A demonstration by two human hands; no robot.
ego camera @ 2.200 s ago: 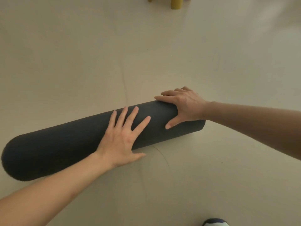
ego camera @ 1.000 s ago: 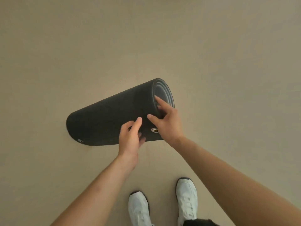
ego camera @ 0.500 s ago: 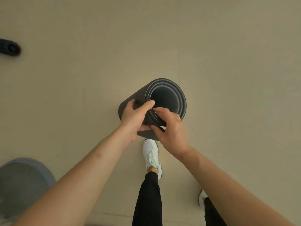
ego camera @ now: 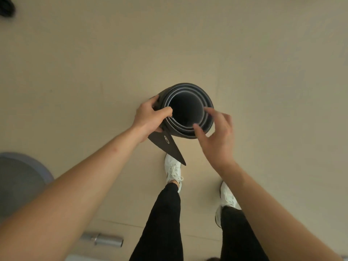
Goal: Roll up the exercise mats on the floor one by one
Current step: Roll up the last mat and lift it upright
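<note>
A dark rolled exercise mat (ego camera: 188,89) stands upright in front of me, its spiral end and hollow core facing the camera. Its loose outer corner (ego camera: 165,146) with a small eyelet flaps out toward my feet. My left hand (ego camera: 148,117) grips the roll's left rim, thumb hooked over the edge of the layers. My right hand (ego camera: 216,134) hovers at the roll's right side with fingers spread and curved, apart from the mat or barely near it.
My two white shoes (ego camera: 173,170) and dark trousers are below the mat on the beige floor. A grey round object (ego camera: 20,178) lies at the left edge. A metal bar (ego camera: 102,240) lies at the bottom. A dark object (ego camera: 6,6) sits top left.
The mat went from lying on the floor to standing on end. My right hand has come off the rim, and the outer corner has sprung loose.
</note>
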